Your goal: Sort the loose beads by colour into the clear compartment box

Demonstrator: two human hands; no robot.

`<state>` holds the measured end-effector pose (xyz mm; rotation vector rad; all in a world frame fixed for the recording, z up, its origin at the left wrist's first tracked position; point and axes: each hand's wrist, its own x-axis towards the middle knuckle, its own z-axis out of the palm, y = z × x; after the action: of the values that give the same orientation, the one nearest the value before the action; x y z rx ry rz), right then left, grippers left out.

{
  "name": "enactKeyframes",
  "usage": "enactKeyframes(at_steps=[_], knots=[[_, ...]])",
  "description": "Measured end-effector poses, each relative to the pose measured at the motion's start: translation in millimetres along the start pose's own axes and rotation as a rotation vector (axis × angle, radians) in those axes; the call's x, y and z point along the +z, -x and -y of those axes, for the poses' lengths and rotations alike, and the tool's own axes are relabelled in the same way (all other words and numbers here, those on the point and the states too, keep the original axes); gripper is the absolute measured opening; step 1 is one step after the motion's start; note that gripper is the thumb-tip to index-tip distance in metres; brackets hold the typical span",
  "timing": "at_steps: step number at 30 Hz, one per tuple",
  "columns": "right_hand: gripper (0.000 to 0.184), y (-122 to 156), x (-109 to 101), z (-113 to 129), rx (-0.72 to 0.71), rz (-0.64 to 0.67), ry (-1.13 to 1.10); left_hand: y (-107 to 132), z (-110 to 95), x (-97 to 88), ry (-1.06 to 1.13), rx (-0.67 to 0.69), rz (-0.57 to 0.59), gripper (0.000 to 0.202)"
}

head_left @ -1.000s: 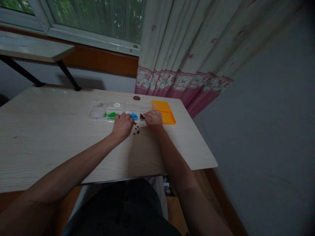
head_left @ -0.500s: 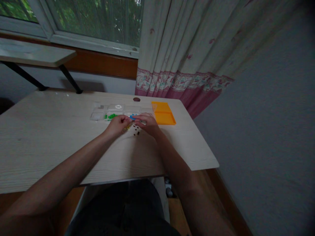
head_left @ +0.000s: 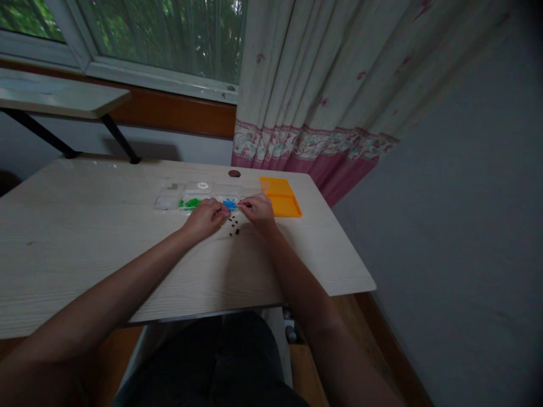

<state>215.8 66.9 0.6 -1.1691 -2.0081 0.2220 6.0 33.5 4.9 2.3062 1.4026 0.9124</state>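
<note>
On the desk my left hand [head_left: 206, 216] is closed, its fingers pinched together beside the blue pieces; what it grips is too small to make out. My right hand [head_left: 259, 211] is closed as well, thumb and fingertips together at the right side of the small blue pieces [head_left: 229, 204]. Whatever is between those fingertips cannot be told. The blue pieces lie in a clear compartment box [head_left: 166, 202], where small green pieces [head_left: 192, 203] fill a compartment to the left. Several dark brown bits [head_left: 237, 231] lie on the desk just below and between my hands.
An open yellow-orange case [head_left: 287, 206] lies right of my right hand. The pale wooden desk [head_left: 106, 243] has a round brown cable hole [head_left: 234, 173] at its back edge. A raised shelf [head_left: 63, 96] stands at the back left. Behind hangs a long curtain [head_left: 305, 141].
My hands have moved slightly apart, uncovering more of the blue pieces between them. A blue thing seen at my fingertips earlier no longer shows there. The view has shifted slightly.
</note>
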Motion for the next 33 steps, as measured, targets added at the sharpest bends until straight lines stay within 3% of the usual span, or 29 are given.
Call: enactKeyframes(at_steps=[5,13,23,33], knots=[[0.018,3,-3,-7,0.186,-0.090,0.263,8,1,1.1,-0.306,0.119,0.086,0.022],[0.021,7,2,-12,0.324,-0.116,0.334,5,-4,11.5,-0.395,0.083,0.079,0.019],[0.027,4,1,-14,0.330,-0.128,0.283,11,-8,18.3,-0.368,0.027,0.065,0.018],[0.026,5,2,-10,0.263,-0.103,0.262,10,-10,26.1,-0.363,0.060,0.051,0.017]])
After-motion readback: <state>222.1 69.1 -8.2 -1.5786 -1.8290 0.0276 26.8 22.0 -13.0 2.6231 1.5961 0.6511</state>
